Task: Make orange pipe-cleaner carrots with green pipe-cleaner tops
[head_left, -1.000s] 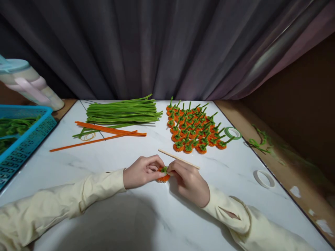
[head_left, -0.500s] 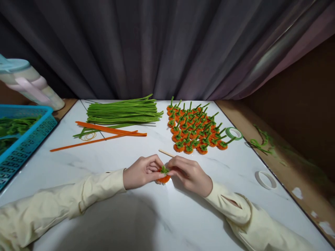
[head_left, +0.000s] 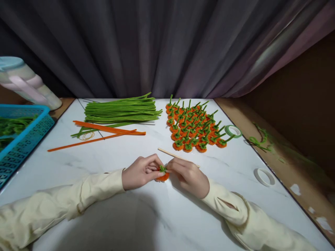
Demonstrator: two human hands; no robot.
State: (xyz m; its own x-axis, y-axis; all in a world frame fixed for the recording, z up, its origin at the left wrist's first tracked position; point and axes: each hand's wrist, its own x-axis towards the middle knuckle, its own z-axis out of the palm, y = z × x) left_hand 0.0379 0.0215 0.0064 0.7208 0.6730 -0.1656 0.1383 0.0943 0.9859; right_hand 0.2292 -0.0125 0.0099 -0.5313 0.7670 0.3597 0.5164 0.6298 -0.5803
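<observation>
A small orange fuzzy piece [head_left: 162, 177] with a green top [head_left: 162, 168] is between my hands over the white marbled table [head_left: 167, 216]. My left hand [head_left: 143, 171] pinches it from the left with thumb and fingers. From the right, my right hand [head_left: 188, 175] has its closed fingertips on the green top. A thin wooden stick [head_left: 167, 152] lies just beyond my right hand, partly hidden by it. Further back on the right stand several orange pieces with green tops and stems [head_left: 192, 127].
Green pipe cleaners [head_left: 120, 109] and orange ones [head_left: 104, 128] lie back left. At right are a green tape roll [head_left: 233, 131] and a white roll [head_left: 264, 177]. A blue basket [head_left: 31, 136] and a tumbler [head_left: 28, 83] stand at left.
My right hand has shifted slightly left and turned, and more of the wooden stick shows behind it. The view has moved a little. Both hands remain at the orange piece.
</observation>
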